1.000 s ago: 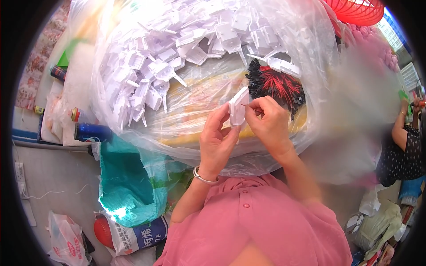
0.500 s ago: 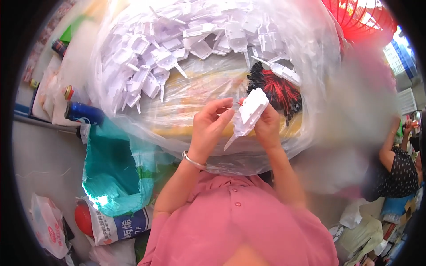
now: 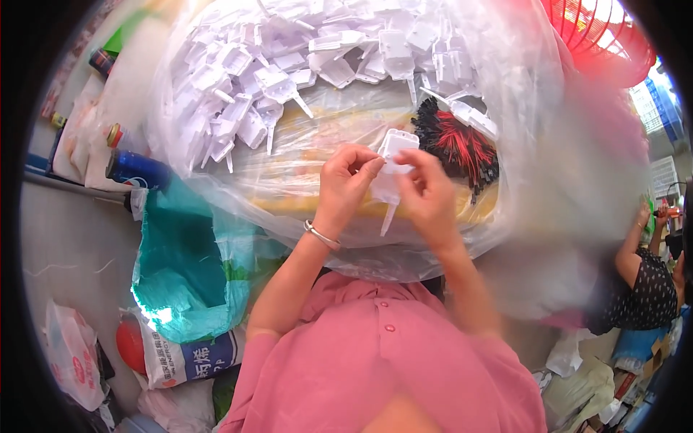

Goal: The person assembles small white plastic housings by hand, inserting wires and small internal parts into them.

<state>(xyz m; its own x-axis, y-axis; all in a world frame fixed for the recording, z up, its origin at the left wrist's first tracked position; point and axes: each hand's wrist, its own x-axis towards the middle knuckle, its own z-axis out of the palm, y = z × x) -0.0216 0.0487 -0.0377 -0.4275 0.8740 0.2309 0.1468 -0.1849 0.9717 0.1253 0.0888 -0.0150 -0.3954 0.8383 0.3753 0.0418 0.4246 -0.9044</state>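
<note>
Between my hands lies a white plastic housing (image 3: 398, 138) with a narrow pointed tail, low over the clear plastic sheet. My left hand (image 3: 345, 186) is closed in a pinch at its left side; what the fingertips hold is too small to make out. Across the housing's right side reaches my right hand (image 3: 432, 198), fingers bent and slightly blurred, with anything in them hidden. Just beyond it is a bundle of red and black wires (image 3: 462, 144). Many similar white housings (image 3: 278, 83) are heaped along the far side of the sheet.
The clear plastic sheet (image 3: 289, 191) covers the work surface. At the left are a blue can (image 3: 137, 169) and a hanging teal bag (image 3: 148, 270). A red ribbed lantern-like object (image 3: 603, 32) stands far right. Another person in a dotted garment (image 3: 639, 289) is at the right.
The housing has gone from raised and tilted in my right hand to lower and more upright between both hands. My right hand has shifted from behind it to across its right side.
</note>
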